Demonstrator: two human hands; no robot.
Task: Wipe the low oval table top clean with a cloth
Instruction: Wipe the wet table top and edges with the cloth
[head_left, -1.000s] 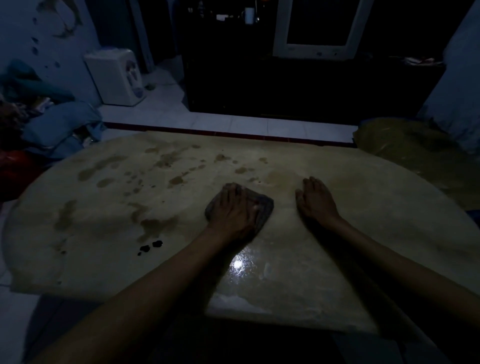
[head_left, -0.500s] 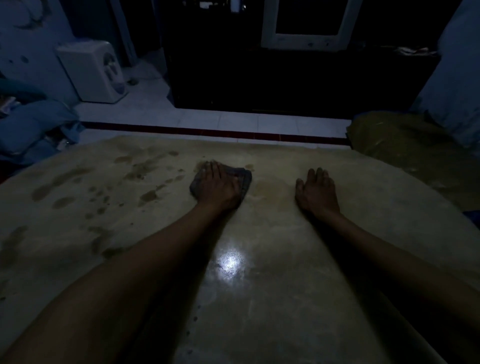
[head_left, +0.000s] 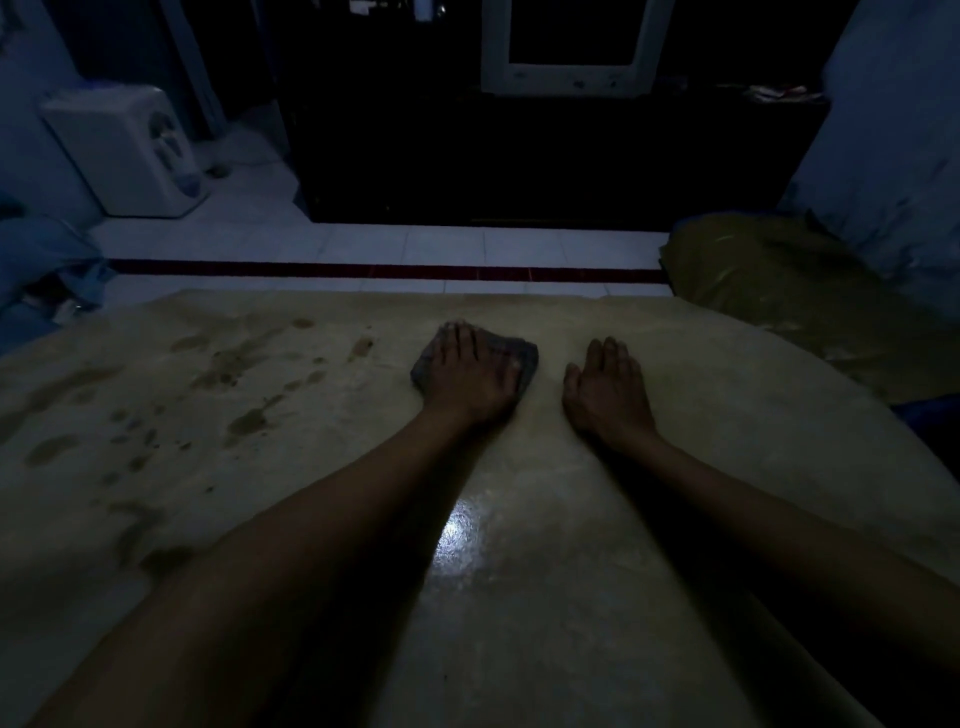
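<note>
The low oval table top (head_left: 701, 395) is pale and glossy in dim light. Dark brown stains (head_left: 228, 369) spread over its left half. My left hand (head_left: 470, 376) lies flat on a small dark grey cloth (head_left: 524, 356) near the far middle of the table, pressing it down. The cloth shows only around my fingers and at its right corner. My right hand (head_left: 605, 395) rests flat on the bare table just right of the cloth, fingers together, holding nothing. Both forearms stretch out across the table from the near edge.
A white box-shaped appliance (head_left: 124, 150) stands on the tiled floor at the back left. A dark cabinet (head_left: 519, 156) with a white-framed screen (head_left: 569, 52) fills the back. An olive cushion (head_left: 789, 296) lies by the table's right end. Blue fabric (head_left: 36, 270) is heaped at the left.
My left hand has pushed the cloth away from me toward the table's far edge, then a little to the right. The right hand has stayed planted. The view has leaned forward.
</note>
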